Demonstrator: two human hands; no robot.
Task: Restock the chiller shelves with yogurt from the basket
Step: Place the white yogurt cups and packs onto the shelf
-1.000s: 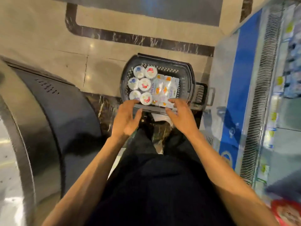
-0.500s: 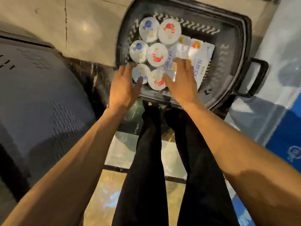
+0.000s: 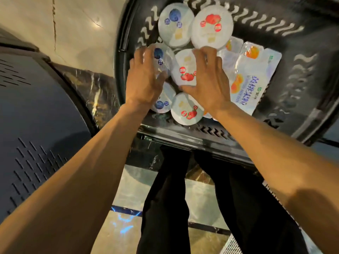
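1. Polished stone floor (image 3: 82,24) lies beneath a black basket (image 3: 300,85); a dark curved cabinet (image 3: 36,107) stands to the basket's left, well apart from its load. No chiller shelf is in view.
2. All the yogurt sits inside the basket. Round tubs are packed in its left half, and a peach multipack (image 3: 255,79) lies flat in its right half.
3. The right hand (image 3: 207,83) is over the basket's centre, fingers curled over the far edge of the middle strawberry tub (image 3: 185,70) and thumb at the near edge, pinching it.
4. The left hand (image 3: 145,79) covers the middle blueberry tub (image 3: 161,57) by the basket's left wall. Blur hides whether its fingers have closed round the tub.
5. Judged step: picking the first pair of tubs, with nothing lifted clear yet.
6. Risks:
   - The tubs touch their neighbours, so fingertips have little room at the sides. A grip on the lid rim alone could slip or peel the foil.
   - Lifting the strawberry tub may drag the near strawberry tub (image 3: 185,110) just in front of it, tipping it against the basket's near wall.
   - If the left hand's hold is loose, lifting both together could drop one back onto the stack.
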